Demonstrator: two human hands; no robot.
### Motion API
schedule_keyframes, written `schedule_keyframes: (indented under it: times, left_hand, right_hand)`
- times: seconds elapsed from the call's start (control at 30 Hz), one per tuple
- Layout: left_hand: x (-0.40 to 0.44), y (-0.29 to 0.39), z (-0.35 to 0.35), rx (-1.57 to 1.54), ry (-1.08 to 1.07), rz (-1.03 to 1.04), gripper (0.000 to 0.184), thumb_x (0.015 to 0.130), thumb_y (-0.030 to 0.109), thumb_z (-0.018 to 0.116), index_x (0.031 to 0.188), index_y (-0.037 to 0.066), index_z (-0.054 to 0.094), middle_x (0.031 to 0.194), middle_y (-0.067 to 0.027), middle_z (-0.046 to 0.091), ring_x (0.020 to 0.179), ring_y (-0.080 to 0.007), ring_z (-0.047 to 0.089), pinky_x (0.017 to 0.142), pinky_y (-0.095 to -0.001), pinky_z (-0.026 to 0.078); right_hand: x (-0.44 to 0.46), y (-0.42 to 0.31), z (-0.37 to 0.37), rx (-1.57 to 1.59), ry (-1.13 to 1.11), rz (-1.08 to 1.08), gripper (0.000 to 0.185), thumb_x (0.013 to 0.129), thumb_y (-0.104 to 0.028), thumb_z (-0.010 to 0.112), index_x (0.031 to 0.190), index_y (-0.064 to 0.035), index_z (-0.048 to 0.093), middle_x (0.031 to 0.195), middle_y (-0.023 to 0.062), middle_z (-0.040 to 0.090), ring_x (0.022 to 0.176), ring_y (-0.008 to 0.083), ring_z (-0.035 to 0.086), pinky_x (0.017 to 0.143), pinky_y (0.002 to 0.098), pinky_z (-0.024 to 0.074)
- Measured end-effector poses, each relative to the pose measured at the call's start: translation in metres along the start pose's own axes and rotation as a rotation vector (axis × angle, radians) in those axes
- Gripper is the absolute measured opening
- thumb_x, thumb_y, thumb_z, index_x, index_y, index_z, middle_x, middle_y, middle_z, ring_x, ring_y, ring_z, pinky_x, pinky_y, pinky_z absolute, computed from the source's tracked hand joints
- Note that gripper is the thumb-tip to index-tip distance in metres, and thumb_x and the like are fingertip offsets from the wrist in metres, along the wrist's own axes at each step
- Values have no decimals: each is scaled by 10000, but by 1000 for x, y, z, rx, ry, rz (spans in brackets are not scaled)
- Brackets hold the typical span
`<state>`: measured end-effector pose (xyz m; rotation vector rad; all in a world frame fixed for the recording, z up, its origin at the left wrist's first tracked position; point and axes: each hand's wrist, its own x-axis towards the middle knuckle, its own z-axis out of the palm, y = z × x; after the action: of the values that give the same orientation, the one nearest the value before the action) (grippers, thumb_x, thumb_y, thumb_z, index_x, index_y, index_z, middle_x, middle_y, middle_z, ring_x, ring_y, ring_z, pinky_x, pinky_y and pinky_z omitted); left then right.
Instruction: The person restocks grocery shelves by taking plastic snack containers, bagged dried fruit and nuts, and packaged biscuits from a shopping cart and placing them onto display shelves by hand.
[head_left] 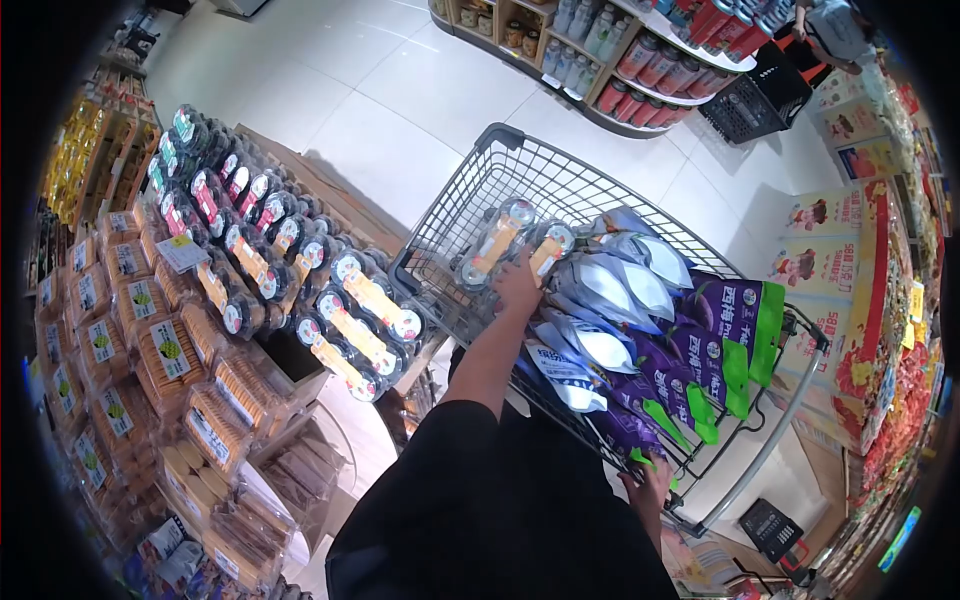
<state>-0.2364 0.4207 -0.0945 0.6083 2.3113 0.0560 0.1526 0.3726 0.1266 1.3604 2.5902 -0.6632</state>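
My left hand [517, 287] reaches into the wire shopping cart [500, 136], its fingers closed on the near end of a clear-lidded pack with an orange label [550, 247]. A similar pack [500, 240] lies beside it, toward the cart's far end. Silver-white bags [610, 290] fill the cart's middle. Purple bags with green ends [715, 335] lie toward the handle. My right hand [650, 490] is at the cart's near side, beside the purple bags, with its fingers wrapped round the rim.
Left of the cart, a display holds stacked clear-lidded packs [350, 325] and wrapped biscuits [165, 350]. Shelves of bottles and cans [640, 75] curve behind it. A black basket [745, 105] stands near a person [838, 35]. Boxes with red prints [820, 240] line the right.
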Motion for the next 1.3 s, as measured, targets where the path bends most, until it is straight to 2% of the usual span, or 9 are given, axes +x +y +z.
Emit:
schedule_keyframes:
  times: [0.3,0.47,0.67,0.73,0.8,0.9,1.0,1.13,1.3]
  left_hand:
    - [-32,-3,-62,-457,237,33,1042,530,352,786,1333,39,200,1051,-242,539,971,-360,548,819,-409,450]
    - [-134,-23,-152,-886,335,417,977,531,286,759,1289,-8,218,1025,-234,552,944,-375,554,842,-386,442]
    - [-223,-102,-220,-572,671,446,809,535,87,704,1222,-10,287,1134,-221,364,1083,-365,408,902,-378,387]
    - [-218,-148,-224,-431,792,396,792,492,41,696,1198,16,337,1072,-192,430,1016,-375,458,863,-405,409]
    - [-206,-195,-225,-359,761,343,785,481,44,695,1191,33,362,1086,-176,430,1021,-363,459,864,-412,399]
    - [-171,-259,-210,-268,644,163,819,503,99,720,1229,57,343,1148,-151,416,1097,-357,436,926,-559,295]
    - [-141,-305,-192,-154,484,-13,843,528,116,728,1262,71,314,1213,-136,388,1170,-358,396,982,-622,198]
    - [-110,-349,-165,-21,369,-89,859,558,149,759,1281,74,301,1223,-131,386,1185,-312,386,1019,-609,144]
    - [-95,-365,-157,-10,421,-124,869,555,98,741,1302,107,296,1237,-80,390,1208,-251,354,1032,-584,147]
  right_hand:
    - [11,20,-6,55,-31,-99,427,544,-158,785,924,-51,621,1100,100,539,1039,302,468,885,411,324]
    - [15,48,0,35,-61,-74,379,569,-169,775,895,-81,604,1094,124,535,1034,327,465,898,426,319]
    - [23,68,5,80,-103,71,430,516,-113,777,908,-80,602,1079,141,541,1013,342,471,893,427,336]
    - [25,68,3,181,17,-122,255,574,-45,708,815,-29,627,922,130,562,915,304,516,842,365,385]
    - [26,76,-2,295,100,-263,167,654,-61,672,799,2,618,970,115,562,919,274,524,811,338,401]
    - [35,57,-16,351,359,-140,127,741,-75,624,811,30,605,1012,102,556,895,244,537,783,323,408]
    - [53,-23,-42,405,339,80,110,796,-37,557,769,68,581,977,139,566,913,243,531,822,333,401]
    - [73,-101,-35,379,228,-254,77,775,-27,555,768,43,587,870,122,597,833,237,561,774,310,425]
    - [107,-143,-7,349,65,-313,104,779,-58,573,737,35,591,746,114,600,684,216,571,650,281,442]
